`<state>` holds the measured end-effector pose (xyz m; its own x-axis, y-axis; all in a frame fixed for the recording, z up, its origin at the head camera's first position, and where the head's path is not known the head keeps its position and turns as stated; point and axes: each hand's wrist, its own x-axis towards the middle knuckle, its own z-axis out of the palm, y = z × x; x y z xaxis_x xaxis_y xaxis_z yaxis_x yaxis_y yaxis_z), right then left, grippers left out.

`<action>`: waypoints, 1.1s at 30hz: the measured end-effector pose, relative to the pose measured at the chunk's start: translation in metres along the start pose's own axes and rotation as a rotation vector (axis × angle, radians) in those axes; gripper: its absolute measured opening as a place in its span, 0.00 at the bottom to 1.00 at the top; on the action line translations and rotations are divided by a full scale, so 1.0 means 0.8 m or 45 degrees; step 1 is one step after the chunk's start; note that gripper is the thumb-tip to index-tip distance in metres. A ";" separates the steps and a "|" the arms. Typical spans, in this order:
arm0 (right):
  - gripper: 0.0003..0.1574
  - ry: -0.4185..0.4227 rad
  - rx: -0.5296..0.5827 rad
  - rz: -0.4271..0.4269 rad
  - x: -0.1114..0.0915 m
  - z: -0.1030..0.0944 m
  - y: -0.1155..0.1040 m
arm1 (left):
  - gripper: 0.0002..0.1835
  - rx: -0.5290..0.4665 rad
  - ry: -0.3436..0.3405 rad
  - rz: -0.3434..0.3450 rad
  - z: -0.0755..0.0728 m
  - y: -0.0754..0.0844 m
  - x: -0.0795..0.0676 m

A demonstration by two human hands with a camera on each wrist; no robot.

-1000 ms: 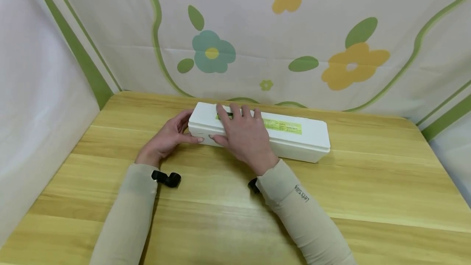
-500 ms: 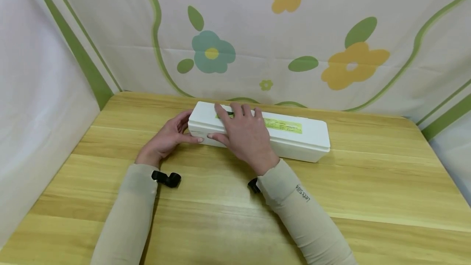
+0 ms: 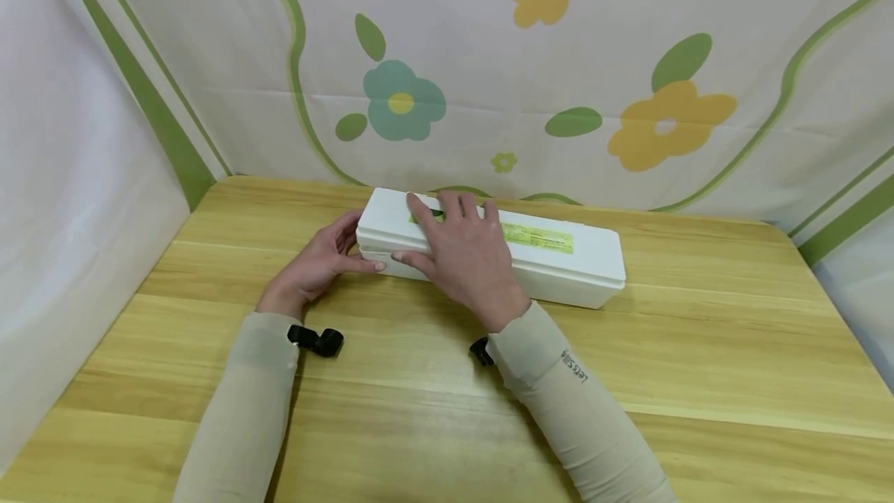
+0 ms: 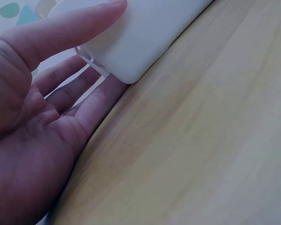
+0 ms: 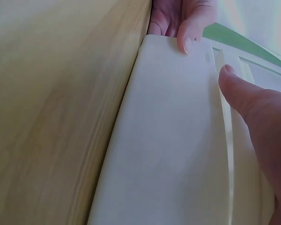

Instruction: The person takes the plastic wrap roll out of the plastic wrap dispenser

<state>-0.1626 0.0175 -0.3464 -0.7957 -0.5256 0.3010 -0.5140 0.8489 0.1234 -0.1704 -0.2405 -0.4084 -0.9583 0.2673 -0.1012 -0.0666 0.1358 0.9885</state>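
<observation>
A long white box [image 3: 559, 288] lies across the back of the table, its lid [image 3: 594, 251] bearing a yellow-green label [image 3: 538, 237]. My left hand [image 3: 317, 262] grips the base at the left end, thumb on the front face and fingers behind the end, as the left wrist view shows. Over the lid's left half, my right hand [image 3: 471, 262] holds it with fingers on top and the thumb at its front edge. In the right wrist view a narrow gap runs between the lid [image 5: 246, 154] and the base [image 5: 164, 131]. The box's contents are hidden.
The wooden table [image 3: 391, 425] extends in front of the box and to both sides. Behind it hangs a pale curtain [image 3: 475, 45] printed with flowers, close to the box's rear side. Black camera mounts [image 3: 317, 340] sit on the wrists.
The lid's left end has risen slightly, and the gap above the base there has widened. My right hand's fingers have moved up a little with it. My left hand has stayed put.
</observation>
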 end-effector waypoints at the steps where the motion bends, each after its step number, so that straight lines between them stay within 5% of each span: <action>1: 0.53 0.001 0.000 0.000 0.000 0.000 0.000 | 0.49 -0.001 -0.001 -0.001 0.000 0.000 0.000; 16: 0.56 0.020 -0.029 -0.061 -0.007 -0.003 0.003 | 0.47 0.012 0.002 0.004 0.001 -0.001 -0.001; 33: 0.54 0.058 0.042 -0.063 -0.036 -0.004 0.046 | 0.47 0.038 -0.013 0.021 0.001 0.000 0.001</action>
<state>-0.1574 0.0639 -0.3476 -0.7541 -0.5633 0.3378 -0.5633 0.8191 0.1083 -0.1710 -0.2392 -0.4082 -0.9562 0.2798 -0.0859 -0.0420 0.1593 0.9863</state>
